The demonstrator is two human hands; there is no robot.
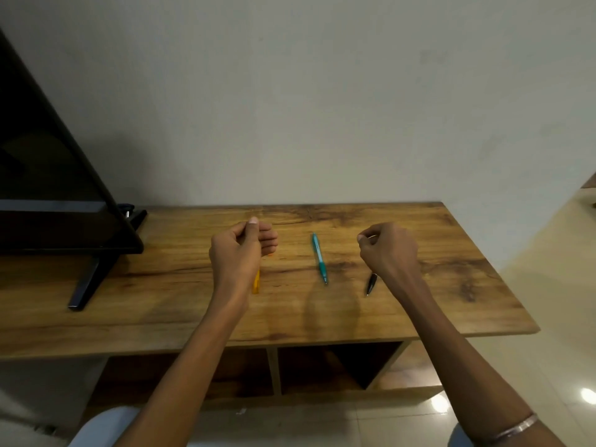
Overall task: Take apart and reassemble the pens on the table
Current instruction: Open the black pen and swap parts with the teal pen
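Three pens lie apart on the wooden table, laid out for dismantling: yellow plastic pen, teal plastic pen, black pen. Left hand and right hand hover with fingers curled; any held part is indiscernible.

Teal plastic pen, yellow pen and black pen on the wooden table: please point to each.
teal plastic pen (319, 258): head view, mid-barrel.
yellow pen (256, 283): head view, exposed lower end.
black pen (371, 284): head view, exposed lower part.

A plain pale wall rises behind the wooden tabletop. A black television stands at its left. Glossy floor tiles reflect lights.
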